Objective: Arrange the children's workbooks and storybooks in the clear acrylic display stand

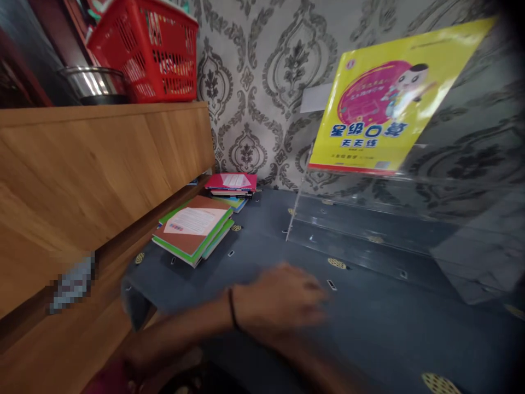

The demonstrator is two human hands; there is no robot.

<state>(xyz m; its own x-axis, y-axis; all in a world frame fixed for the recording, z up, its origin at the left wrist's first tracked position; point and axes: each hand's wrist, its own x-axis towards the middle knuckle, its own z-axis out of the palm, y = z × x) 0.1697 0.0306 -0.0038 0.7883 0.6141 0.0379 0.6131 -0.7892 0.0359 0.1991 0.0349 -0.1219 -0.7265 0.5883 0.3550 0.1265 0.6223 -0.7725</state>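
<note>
Low over the blue-grey tablecloth [262, 241], my left hand [283, 298] reaches in from the left, with a dark band around its wrist. Motion smears its fingers, and I make out no object in it. My right forearm [314, 364] comes up from the bottom edge and meets the left hand, where the two overlap; the right hand's fingers cannot be told apart. Beyond the hands, a yellow workbook [369, 104] with a pink patch and a cartoon figure leans in a clear plastic stand [344, 221].
A stack of books with a brown cover [184, 221] lies left of the hands, and a pink-topped stack [232, 181] behind it. A wooden cabinet [110, 158] on the left carries a red basket [159, 54] and a metal pot [96, 82]. Patterned wallpaper [262, 109] backs the table.
</note>
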